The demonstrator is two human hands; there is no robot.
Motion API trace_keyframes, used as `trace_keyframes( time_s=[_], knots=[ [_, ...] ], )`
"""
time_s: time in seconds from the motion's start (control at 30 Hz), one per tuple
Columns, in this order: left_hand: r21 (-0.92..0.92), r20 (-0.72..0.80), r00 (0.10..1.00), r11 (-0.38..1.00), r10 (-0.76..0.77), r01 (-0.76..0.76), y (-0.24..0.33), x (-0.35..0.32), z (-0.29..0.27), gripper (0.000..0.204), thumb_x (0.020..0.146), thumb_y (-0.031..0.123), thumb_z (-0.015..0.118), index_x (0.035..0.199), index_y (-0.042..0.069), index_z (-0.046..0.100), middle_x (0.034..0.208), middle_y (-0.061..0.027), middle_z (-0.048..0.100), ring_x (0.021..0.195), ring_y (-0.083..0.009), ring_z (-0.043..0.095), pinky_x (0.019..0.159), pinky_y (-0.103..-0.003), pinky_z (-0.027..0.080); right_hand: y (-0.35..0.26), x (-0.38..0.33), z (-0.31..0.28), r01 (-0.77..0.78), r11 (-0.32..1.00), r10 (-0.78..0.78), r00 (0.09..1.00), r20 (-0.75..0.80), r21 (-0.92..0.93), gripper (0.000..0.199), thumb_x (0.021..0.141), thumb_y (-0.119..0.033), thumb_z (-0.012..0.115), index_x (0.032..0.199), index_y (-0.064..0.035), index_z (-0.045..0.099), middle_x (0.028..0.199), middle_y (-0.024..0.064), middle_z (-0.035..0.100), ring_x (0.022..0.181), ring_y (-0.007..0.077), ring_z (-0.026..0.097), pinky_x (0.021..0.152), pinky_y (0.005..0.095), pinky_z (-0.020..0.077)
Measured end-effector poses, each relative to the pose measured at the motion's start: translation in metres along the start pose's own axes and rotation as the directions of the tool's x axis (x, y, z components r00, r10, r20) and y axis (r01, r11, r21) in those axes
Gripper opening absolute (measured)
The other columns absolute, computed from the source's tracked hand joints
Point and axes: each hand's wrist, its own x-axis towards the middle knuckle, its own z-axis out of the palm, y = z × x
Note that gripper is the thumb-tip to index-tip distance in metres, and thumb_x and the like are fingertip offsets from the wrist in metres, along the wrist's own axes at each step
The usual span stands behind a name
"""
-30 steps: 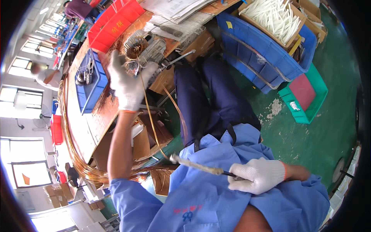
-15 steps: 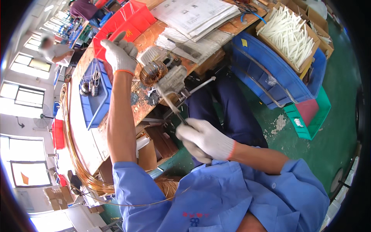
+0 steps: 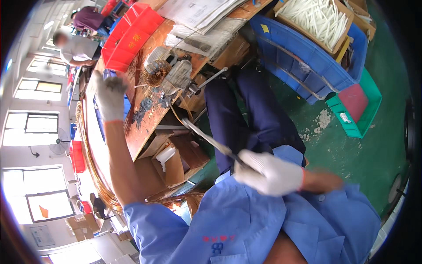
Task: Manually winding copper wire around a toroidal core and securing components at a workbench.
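Observation:
My right hand [image 3: 268, 174], in a white knit glove, is closed round the dark handle of a long, thin metal tool [image 3: 206, 140] in front of my lap. The tool's far end meets a copper-coloured strand [image 3: 176, 113] that runs from the vise. A ring-shaped coil wound with copper wire [image 3: 156, 72] sits against the metal vise [image 3: 178, 78] at the bench edge. My left hand [image 3: 110, 94], gloved with a dirty grey palm, is raised left of the coil; motion blurs its fingers. Behind it, a blue tray [image 3: 126, 104] is partly hidden.
Red bins [image 3: 132, 37] and paper sheets [image 3: 184, 12] lie on the wooden bench [image 3: 145, 125]. A large copper wire loop [image 3: 94, 176] hangs at left. To the right are a blue crate [image 3: 299, 61], a box of white tubes [image 3: 314, 20] and a green crate [image 3: 367, 114]. Two people are beyond.
My right hand has drawn back right and down with the tool, away from the vise. My left hand has moved left and down, away from the coil. The view has shifted.

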Motion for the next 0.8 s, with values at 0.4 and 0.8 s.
trace_keyframes(
  time_s=[0.4, 0.8],
  knots=[
    [0.264, -0.051, 0.942, 0.914, 0.331, -0.307, 0.129, -0.082, 0.235, 0.055, 0.108, 0.020, 0.067, 0.152, -0.006, 0.047, 0.104, -0.0053, 0.065, 0.088, -0.0098, 0.058, 0.081, -0.028, 0.051, -0.022, -0.120, -0.054, -0.118, 0.992, 0.126, 0.885, 0.449, -0.046, 0.017, 0.103, -0.024, 0.074, 0.109, -0.0097, 0.068, 0.077, 0.0045, 0.073, 0.068, 0.0223, 0.073, 0.063, 0.0326, 0.0525],
    [-0.419, -0.414, 0.907, 0.869, 0.077, -0.265, 0.156, -0.072, 0.239, 0.088, 0.108, 0.075, 0.033, 0.130, -0.006, 0.060, 0.065, 0.0071, 0.023, 0.056, -0.0081, 0.023, 0.055, -0.029, 0.030, -0.014, -0.156, -0.091, -0.041, 0.989, 0.130, 0.703, 0.700, -0.142, 0.017, 0.098, -0.020, 0.076, 0.114, -0.0166, 0.072, 0.079, 0.0036, 0.071, 0.066, 0.0239, 0.069, 0.056, 0.0352, 0.0497]
  ],
)
